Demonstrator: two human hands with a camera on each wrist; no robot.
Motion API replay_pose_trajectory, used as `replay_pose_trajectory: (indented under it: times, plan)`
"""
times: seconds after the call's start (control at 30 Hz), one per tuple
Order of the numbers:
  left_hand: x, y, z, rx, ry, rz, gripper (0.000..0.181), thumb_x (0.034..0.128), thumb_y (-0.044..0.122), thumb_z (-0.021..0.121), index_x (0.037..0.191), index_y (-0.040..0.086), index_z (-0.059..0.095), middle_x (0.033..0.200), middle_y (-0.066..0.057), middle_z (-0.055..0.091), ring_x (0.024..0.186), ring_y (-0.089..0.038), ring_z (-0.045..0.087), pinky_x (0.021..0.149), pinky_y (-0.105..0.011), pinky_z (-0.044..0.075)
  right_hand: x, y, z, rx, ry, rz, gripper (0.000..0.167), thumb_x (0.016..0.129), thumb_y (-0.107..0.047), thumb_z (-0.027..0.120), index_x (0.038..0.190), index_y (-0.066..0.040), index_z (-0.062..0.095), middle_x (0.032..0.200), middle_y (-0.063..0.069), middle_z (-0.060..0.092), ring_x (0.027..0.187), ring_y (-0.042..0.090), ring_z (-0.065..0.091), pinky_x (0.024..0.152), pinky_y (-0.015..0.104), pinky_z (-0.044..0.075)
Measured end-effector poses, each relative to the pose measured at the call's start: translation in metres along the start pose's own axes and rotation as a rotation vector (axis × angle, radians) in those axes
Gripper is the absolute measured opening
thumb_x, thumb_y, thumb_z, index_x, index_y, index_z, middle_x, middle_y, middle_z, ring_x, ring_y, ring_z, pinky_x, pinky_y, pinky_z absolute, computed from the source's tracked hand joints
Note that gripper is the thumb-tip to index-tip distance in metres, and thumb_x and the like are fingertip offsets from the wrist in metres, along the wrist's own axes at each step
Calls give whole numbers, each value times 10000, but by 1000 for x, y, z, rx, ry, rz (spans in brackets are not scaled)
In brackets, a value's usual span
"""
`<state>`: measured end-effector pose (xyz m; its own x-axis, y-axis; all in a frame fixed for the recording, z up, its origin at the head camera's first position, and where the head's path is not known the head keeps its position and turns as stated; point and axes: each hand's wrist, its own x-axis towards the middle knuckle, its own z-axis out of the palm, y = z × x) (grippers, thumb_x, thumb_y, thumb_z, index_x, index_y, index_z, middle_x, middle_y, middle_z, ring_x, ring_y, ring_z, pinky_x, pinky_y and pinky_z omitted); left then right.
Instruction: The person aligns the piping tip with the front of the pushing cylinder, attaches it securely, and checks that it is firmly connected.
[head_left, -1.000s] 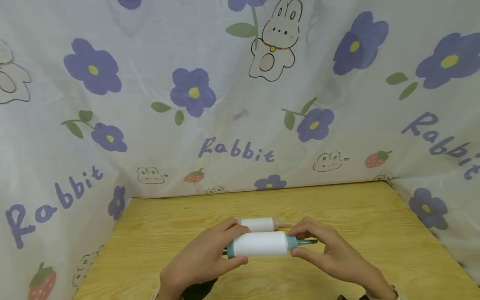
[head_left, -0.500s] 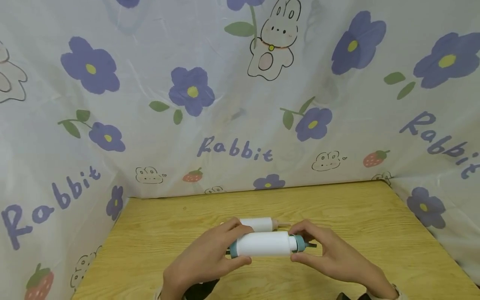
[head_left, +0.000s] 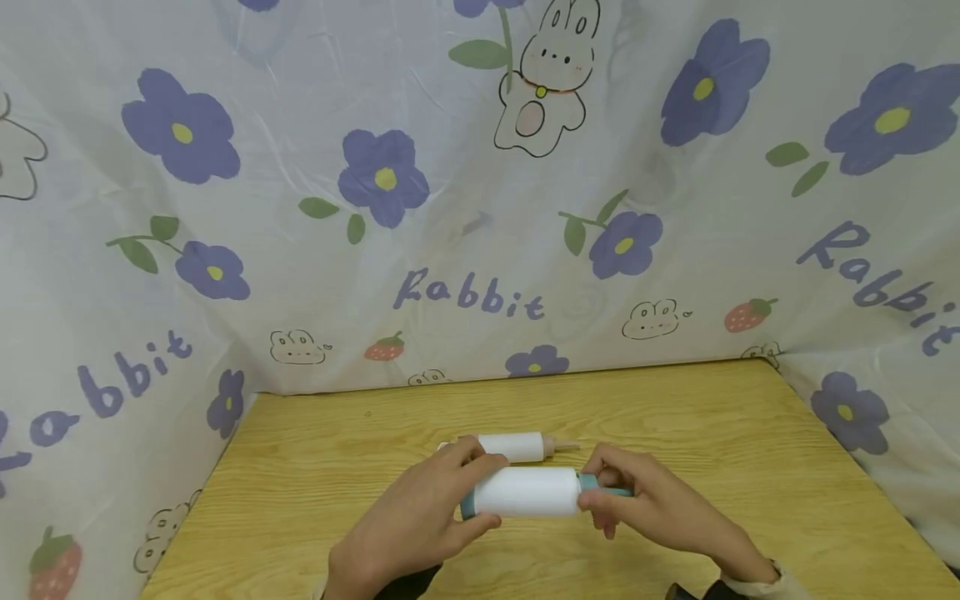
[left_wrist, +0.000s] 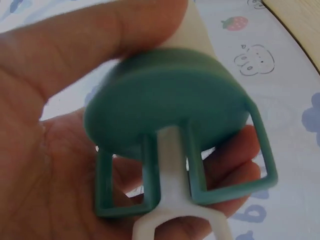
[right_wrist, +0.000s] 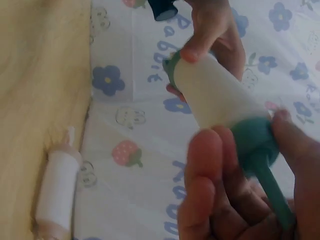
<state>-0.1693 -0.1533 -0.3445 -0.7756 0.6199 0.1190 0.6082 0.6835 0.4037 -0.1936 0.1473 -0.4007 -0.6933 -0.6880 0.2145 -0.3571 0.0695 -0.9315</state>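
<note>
A white bottle (head_left: 528,491) with a teal base is held sideways above the table by my left hand (head_left: 420,508). Thumb and fingers grip it around the base end. In the left wrist view, teal open frames and a white forked piece (left_wrist: 170,165) project from the teal base (left_wrist: 165,100). My right hand (head_left: 652,504) pinches the teal cap (right_wrist: 255,142) at the bottle's other end between thumb and fingers. A thin teal nozzle (right_wrist: 274,195) points out from the cap toward the palm. The bottle's neck is hidden now, with the cap close against the body.
A second white bottle (head_left: 512,447) with beige ends and a thin beige nozzle lies on the wooden table (head_left: 675,417) just behind the held one. My left hand partly covers its left end. Printed cloth (head_left: 480,250) walls the table's back and sides.
Half a second ago the cap stood off the bottle, showing the threaded neck; now it sits against the body. My right fingers have shifted their grip on the cap. My left hand stays nearly still.
</note>
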Motion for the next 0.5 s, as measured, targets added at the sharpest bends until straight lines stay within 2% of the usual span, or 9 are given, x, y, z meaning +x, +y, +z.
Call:
replay_pose_trajectory:
  times: [0.1,0.2,0.37,0.43,0.5]
  plan:
    - [0,-2,3,11,14,6,461,888,308,768,1308,214,606,1129,36,575,881,-63,533,731,-248,503,2,4,1,111,-19,72,149,1044,-110,511,1036,37,535,742,213,655,608,133,652,567,371,582]
    - [2,-6,6,-11,8,-2,452,899,336,752,1307,212,603,1140,37,575,888,-66,540,733,-244,502,2,5,1,110,11,100,162,1031,-121,545,1063,34,510,797,185,674,648,132,659,590,360,586]
    - [3,-9,9,-42,-7,-10,447,920,404,713,1313,222,601,1154,44,576,900,-70,552,735,-242,500,-2,6,0,-17,57,56,197,985,-124,628,1108,-58,489,988,138,647,771,152,664,653,362,594]
    - [3,-9,11,-37,-4,-5,447,923,409,708,1316,228,599,1151,46,575,899,-71,552,735,-241,502,-2,8,-2,-3,37,40,170,991,-112,613,1101,-52,498,940,171,645,752,146,667,646,365,594]
    - [4,-8,13,-30,9,2,443,919,383,719,1316,228,598,1142,41,574,898,-74,552,737,-246,507,-2,10,-3,64,7,42,123,1016,-99,565,1075,-12,501,852,224,644,692,136,666,613,384,594]
